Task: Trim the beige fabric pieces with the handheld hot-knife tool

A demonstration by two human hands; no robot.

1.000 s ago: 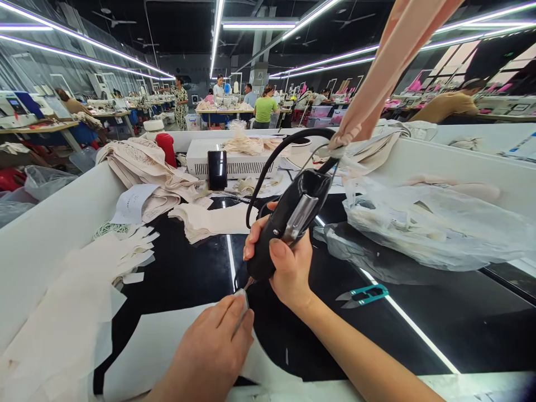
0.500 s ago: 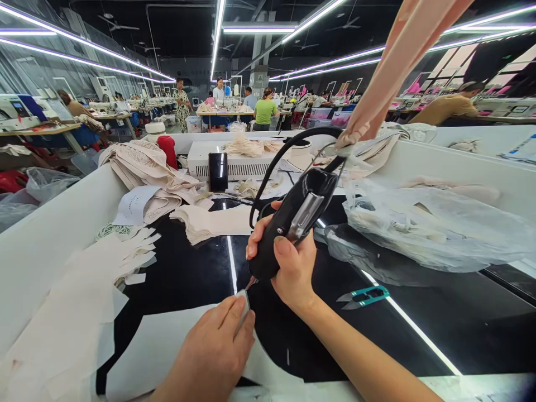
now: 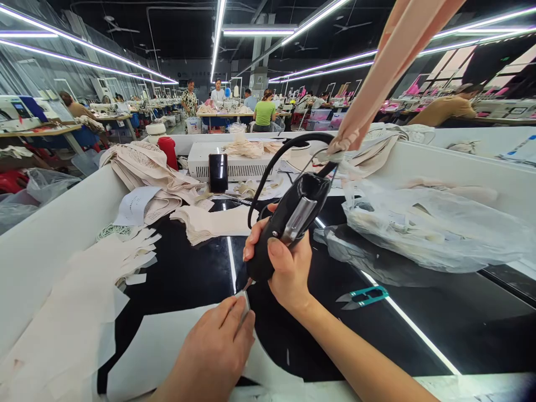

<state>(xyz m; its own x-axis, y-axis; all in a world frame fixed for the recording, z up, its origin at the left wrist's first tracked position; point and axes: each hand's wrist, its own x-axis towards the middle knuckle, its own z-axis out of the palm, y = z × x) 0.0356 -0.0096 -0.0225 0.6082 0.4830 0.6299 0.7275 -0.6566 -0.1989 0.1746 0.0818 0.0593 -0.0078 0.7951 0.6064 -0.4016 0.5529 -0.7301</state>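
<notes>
My right hand (image 3: 288, 262) wraps round a black corded handheld power tool (image 3: 272, 243) with a clear window on its side. The tool tilts with its thin tip pointing down and left. A twisted pink fabric strap (image 3: 372, 84) is tied at its upper end, where a black cord (image 3: 262, 184) loops out. My left hand (image 3: 218, 340) grips the raised corner of a white cut panel (image 3: 154, 346), fingers on top and thumb at the side. The tool's tip is right by this corner; whether they touch I cannot tell. The panel's right edge curves across the black tabletop (image 3: 318, 335).
Teal thread snips (image 3: 364, 297) lie on the right. A clear plastic bag (image 3: 431, 229) of pieces sits behind them. Cut pale pieces (image 3: 62, 307) spread along the left wall, with a stack (image 3: 218, 222) farther back. A phone (image 3: 218, 173) stands upright before a white box. Several people work beyond.
The tool and my right hand have shifted slightly left and down, and the strap has swung a little left with them. My left hand stays on the panel. A distant standing person has moved right.
</notes>
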